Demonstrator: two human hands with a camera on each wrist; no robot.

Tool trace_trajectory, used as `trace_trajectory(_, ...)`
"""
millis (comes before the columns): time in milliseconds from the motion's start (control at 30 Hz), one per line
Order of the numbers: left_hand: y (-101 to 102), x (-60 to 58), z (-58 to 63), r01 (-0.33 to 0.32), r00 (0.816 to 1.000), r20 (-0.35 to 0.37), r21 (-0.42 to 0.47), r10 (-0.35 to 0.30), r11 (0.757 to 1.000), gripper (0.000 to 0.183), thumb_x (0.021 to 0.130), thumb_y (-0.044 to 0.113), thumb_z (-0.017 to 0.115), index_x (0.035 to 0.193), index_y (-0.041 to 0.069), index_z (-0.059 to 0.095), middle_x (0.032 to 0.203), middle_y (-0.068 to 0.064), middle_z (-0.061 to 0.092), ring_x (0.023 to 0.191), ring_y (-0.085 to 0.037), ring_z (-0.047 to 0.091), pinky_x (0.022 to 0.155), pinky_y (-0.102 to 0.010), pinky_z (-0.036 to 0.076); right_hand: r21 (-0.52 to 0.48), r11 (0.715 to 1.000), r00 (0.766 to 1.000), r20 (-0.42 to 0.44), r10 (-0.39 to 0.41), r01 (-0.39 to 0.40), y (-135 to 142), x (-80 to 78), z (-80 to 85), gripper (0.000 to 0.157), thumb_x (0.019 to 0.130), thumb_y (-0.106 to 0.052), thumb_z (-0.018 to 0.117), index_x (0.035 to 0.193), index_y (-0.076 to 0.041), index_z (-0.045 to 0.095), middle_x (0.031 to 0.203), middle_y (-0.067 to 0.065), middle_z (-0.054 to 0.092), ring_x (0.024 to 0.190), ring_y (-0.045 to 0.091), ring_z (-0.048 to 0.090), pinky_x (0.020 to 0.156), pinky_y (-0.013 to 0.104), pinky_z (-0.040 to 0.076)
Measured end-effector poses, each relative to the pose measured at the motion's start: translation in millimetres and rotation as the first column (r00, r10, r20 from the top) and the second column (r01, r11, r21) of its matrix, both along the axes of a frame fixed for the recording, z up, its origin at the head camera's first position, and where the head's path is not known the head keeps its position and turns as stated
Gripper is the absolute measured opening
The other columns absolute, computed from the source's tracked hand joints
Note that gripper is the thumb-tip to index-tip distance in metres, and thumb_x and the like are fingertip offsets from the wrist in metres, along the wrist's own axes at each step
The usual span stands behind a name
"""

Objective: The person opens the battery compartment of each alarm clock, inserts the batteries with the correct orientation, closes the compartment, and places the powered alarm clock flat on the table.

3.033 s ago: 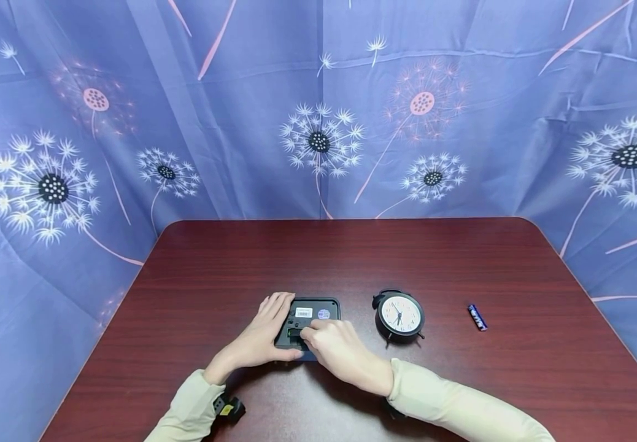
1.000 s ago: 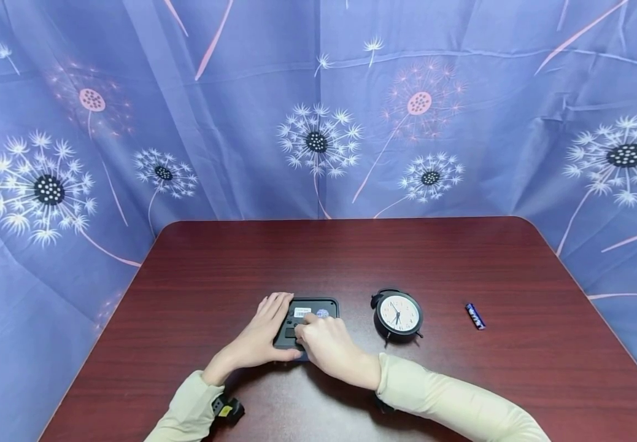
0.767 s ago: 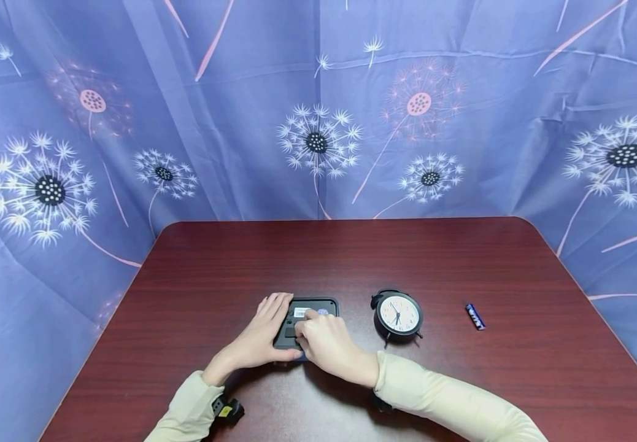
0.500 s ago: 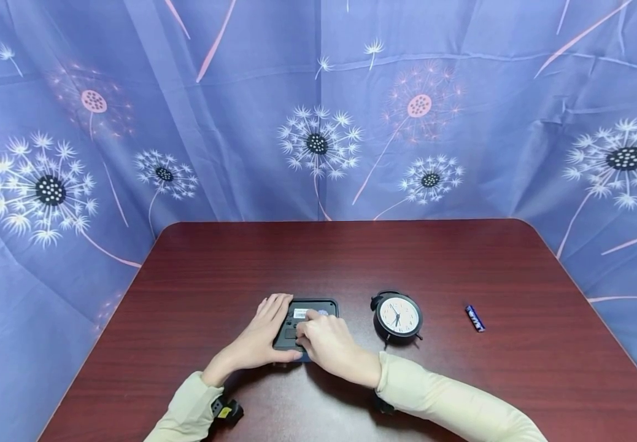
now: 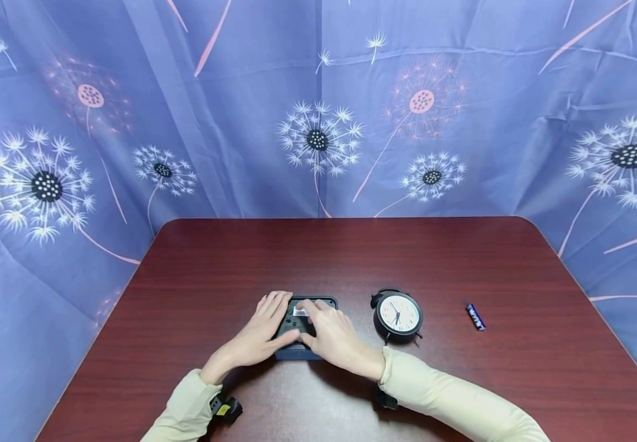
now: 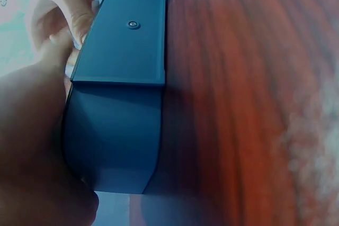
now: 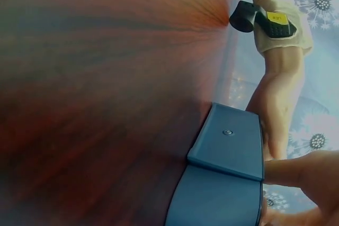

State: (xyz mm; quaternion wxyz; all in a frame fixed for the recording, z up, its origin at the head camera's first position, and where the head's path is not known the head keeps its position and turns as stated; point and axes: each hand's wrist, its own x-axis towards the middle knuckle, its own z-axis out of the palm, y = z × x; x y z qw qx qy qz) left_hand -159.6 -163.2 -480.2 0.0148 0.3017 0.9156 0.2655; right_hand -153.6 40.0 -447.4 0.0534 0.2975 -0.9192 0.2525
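A dark rectangular clock [image 5: 299,354] lies back side up on the table, with small knobs and a white barcode label [image 5: 299,311] on its back. My left hand [image 5: 258,334] rests along its left side, fingers straight, the thumb laid over the near part of the back. Spread across the right part is my right hand [image 5: 337,337], fingertips near the label and thumb close to the left thumb. This hand hides much of the back. Both wrist views show the clock's flat side [image 6: 119,35] with a small screw.
A round black alarm clock [image 5: 399,314] with a white face is just right of my right hand. Farther right lies a blue battery [image 5: 475,317]. The reddish-brown table [image 5: 407,252] ends at a blue dandelion-print curtain [image 5: 241,123].
My right hand's fingers, bunched at the battery compartment before, have spread out across the clock's back. The left thumb has moved from the near edge up onto the back.
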Motion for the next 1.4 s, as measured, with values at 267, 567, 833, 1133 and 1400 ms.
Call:
trace_trajectory(267,1,0.0,1.8,-0.025,0.999,0.04,-0.029,0.027,0.999,0.066,0.1,0.024,0.049,0.149,-0.009,0.02,0.153,-0.028,0.027,0.145,-0.041,0.019,0.117,-0.061,0.011,0.088,0.996,0.996,0.082,-0.025,0.017,1,-2.0,1.9,0.061,0.085,-0.032,0.073,0.134,-0.002,0.054,0.106,0.017,0.066,0.085,0.032,0.067,0.066,0.045,0.056)
trace_trajectory(567,3,-0.3,2.7,-0.044,0.995,0.087,0.004,0.044,0.999,0.067,0.1,0.024,0.051,0.149,-0.009,0.021,0.153,-0.03,0.026,0.145,-0.043,0.017,0.117,-0.061,0.008,0.059,0.998,0.978,0.207,-0.025,0.013,1,-15.0,5.8,0.061,0.078,-0.038,0.078,0.13,-0.008,0.062,0.06,-0.006,0.054,0.052,0.006,0.045,0.045,0.025,0.039)
trace_trajectory(833,4,0.4,2.5,-0.078,0.987,0.144,0.066,0.068,0.995,0.067,0.097,0.022,0.056,0.149,-0.007,0.024,0.153,-0.029,0.026,0.146,-0.042,0.017,0.117,-0.06,0.006,0.068,0.996,0.966,0.248,-0.068,0.053,0,-19.8,6.8,0.059,0.072,-0.042,0.081,0.123,-0.016,0.068,0.098,0.008,0.075,0.052,0.009,0.047,0.049,0.029,0.043)
trace_trajectory(1133,7,0.4,7.1,-0.088,0.993,0.094,0.106,0.079,0.99,0.065,0.094,0.017,0.06,0.146,-0.009,0.03,0.148,-0.028,0.035,0.141,-0.039,0.027,0.115,-0.064,0.01,0.052,0.991,0.966,0.222,-0.132,0.123,-3,-22.1,4.9,0.057,0.065,-0.043,0.084,0.116,-0.022,0.072,0.058,-0.007,0.065,0.053,0.009,0.052,0.046,0.027,0.042)
trace_trajectory(1400,4,0.4,5.1,-0.083,0.99,0.121,0.058,0.075,0.995,0.067,0.096,0.022,0.057,0.149,-0.006,0.026,0.153,-0.027,0.03,0.145,-0.039,0.021,0.118,-0.059,0.008,-0.011,1.0,0.977,0.21,-0.02,0.023,3,-21.4,2.7,0.059,0.069,-0.039,0.082,0.12,-0.011,0.069,0.054,-0.01,0.06,0.047,0.001,0.045,0.045,0.021,0.038)
